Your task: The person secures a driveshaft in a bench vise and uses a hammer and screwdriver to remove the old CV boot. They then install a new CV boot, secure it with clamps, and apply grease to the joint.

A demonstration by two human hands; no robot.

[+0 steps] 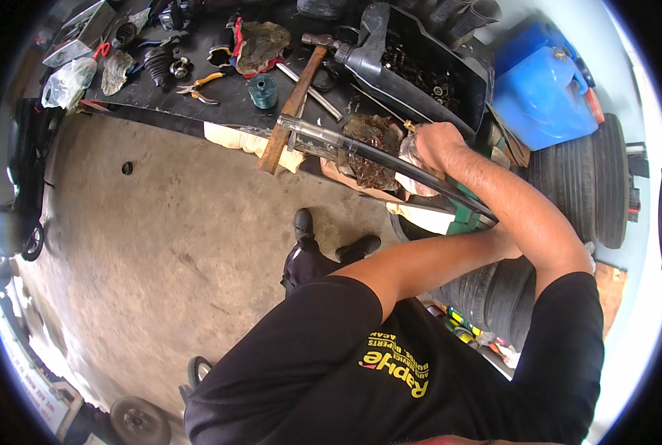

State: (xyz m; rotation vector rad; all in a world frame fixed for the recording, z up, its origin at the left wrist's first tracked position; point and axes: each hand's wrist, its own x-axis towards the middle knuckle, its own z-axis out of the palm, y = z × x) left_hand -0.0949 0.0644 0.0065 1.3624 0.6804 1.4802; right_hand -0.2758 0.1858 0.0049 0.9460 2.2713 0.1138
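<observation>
A long dark shaft [390,162] with a shiny metal sleeve [312,135] at its far end lies slanted across the front edge of a black workbench [227,96]. My right hand [436,142] is closed over a pale cloth [413,178] bunched at the shaft's middle, beside a greasy brown rag [372,144]. My left forearm [420,259] reaches across under my right arm toward the shaft's near end. The left hand itself is hidden behind my right forearm.
A wooden-handled hammer [294,104], orange pliers [201,85], a green spool [263,90] and a plastic bag [67,81] lie on the bench. A black tray of parts [427,70], a blue jerrycan [542,93] and stacked tyres [587,178] stand at the right. Concrete floor [168,237] lies below.
</observation>
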